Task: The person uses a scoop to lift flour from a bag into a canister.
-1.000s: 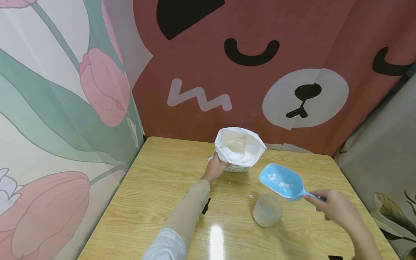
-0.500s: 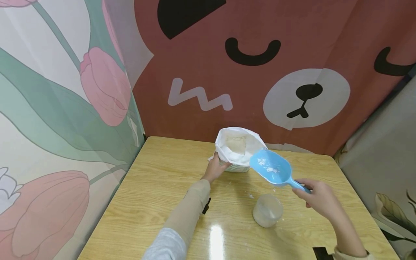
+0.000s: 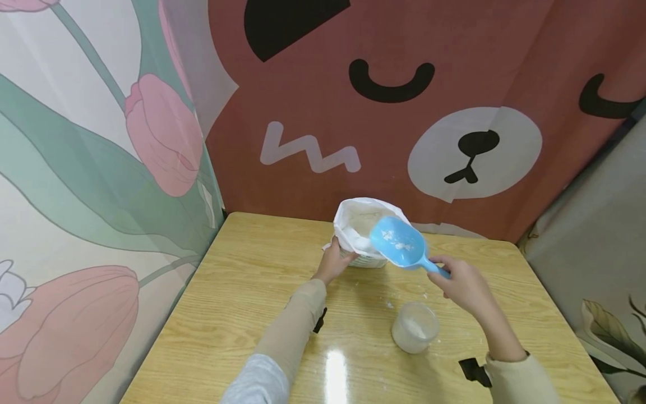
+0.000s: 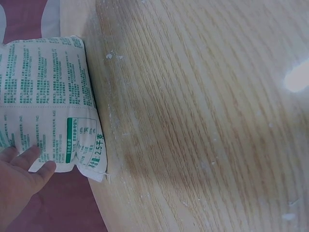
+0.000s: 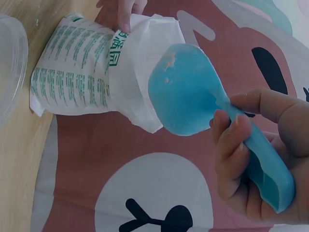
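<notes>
In the head view a white flour bag (image 3: 353, 235) with green print stands at the back of the table, its top spread wide and pale powder inside. My left hand (image 3: 334, 261) grips the bag's left side near the rim, thumb toward me. My right hand (image 3: 464, 283) holds a blue scoop (image 3: 398, 241) by its handle, fingers wrapped round it in the right wrist view. Traces of white powder cling to the scoop's bowl, which overlaps the bag's opening from the right. Nearer me stands a clear round tub (image 3: 415, 328) with some white powder in it.
Specks of powder dot the wooden table (image 3: 242, 314) around the tub. Behind the table hangs a brown curtain (image 3: 303, 191) with a bear face. A tulip-print curtain (image 3: 101, 213) borders the left side, and a pale cloth hangs at the right.
My right hand has carried the scoop leftward and away from me, from above the tub to the bag's opening. The left hand and the bag have stayed in place.
</notes>
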A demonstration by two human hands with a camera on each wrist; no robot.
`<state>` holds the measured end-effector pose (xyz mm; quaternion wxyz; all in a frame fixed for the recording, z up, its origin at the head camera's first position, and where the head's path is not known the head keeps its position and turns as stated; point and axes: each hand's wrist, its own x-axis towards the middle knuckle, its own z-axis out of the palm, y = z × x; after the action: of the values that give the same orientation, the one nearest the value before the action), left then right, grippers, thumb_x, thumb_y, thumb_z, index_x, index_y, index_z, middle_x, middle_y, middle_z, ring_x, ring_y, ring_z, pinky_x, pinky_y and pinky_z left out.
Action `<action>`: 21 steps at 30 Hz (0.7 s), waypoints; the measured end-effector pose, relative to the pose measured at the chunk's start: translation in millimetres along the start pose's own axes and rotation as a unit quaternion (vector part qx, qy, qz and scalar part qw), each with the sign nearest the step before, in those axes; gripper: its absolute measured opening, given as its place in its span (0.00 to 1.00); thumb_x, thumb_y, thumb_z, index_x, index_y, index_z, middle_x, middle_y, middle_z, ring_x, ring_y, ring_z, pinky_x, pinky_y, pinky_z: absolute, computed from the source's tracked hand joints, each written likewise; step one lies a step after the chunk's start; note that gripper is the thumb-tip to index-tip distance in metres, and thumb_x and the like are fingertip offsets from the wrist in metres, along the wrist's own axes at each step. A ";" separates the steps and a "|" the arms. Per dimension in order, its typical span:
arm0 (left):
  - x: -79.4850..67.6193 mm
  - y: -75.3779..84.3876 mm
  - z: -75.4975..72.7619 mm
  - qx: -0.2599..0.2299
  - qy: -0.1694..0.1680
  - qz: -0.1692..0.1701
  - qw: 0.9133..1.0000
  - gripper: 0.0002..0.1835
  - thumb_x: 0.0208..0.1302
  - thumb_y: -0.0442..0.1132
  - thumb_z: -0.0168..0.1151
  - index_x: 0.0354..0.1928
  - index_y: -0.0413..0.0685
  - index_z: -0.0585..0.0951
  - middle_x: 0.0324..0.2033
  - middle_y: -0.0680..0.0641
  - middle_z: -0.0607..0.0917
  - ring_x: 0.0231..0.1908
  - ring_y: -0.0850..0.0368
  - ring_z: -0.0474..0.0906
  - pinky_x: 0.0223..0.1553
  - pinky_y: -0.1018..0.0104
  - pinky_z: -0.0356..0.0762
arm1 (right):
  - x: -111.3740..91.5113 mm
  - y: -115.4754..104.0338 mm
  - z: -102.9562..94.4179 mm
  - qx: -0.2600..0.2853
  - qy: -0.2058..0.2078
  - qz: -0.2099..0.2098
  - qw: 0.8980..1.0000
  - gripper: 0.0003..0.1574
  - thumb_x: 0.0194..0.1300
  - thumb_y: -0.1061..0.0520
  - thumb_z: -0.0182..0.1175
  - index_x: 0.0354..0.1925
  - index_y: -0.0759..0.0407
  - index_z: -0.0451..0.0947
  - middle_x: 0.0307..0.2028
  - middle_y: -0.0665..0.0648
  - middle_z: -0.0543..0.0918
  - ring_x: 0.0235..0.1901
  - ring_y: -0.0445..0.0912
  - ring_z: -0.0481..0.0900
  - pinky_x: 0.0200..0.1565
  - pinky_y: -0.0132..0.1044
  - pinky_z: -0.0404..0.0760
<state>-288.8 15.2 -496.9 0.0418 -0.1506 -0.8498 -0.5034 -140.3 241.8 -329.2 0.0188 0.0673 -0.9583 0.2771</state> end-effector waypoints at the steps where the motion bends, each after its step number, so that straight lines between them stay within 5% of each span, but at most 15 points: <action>1: -0.1 0.0 0.1 -0.002 -0.001 0.000 1.000 0.46 0.54 0.54 0.62 0.67 0.44 0.48 0.55 0.37 0.70 0.53 0.45 0.68 0.50 0.53 0.67 | 2.5 -1.2 0.9 -0.007 0.002 0.000 1.000 0.22 0.60 0.60 0.53 0.51 0.70 0.71 0.16 0.51 0.71 0.12 0.43 0.68 0.14 0.35 0.65; 15: 0.2 -0.2 0.7 -0.004 0.004 -0.001 1.000 0.45 0.55 0.52 0.62 0.67 0.42 0.49 0.55 0.36 0.69 0.53 0.44 0.68 0.50 0.53 0.67 | 36.7 -16.9 18.7 -0.157 0.068 -0.044 0.984 0.20 0.57 0.59 0.58 0.48 0.67 0.74 0.13 0.51 0.68 0.11 0.44 0.61 0.13 0.35 0.58; 21: 0.0 0.8 0.9 -0.005 0.001 -0.009 1.000 0.45 0.55 0.53 0.61 0.67 0.43 0.48 0.55 0.36 0.69 0.54 0.44 0.67 0.51 0.53 0.67 | 45.9 -19.5 29.0 -0.185 0.110 -0.075 0.974 0.05 0.53 0.63 0.60 0.27 0.61 0.72 0.11 0.50 0.60 0.11 0.43 0.57 0.12 0.33 0.54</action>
<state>-288.4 16.4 -496.7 0.0376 -0.1430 -0.8484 -0.5083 -183.0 204.5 -340.0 0.1572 0.1036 -0.9771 0.0987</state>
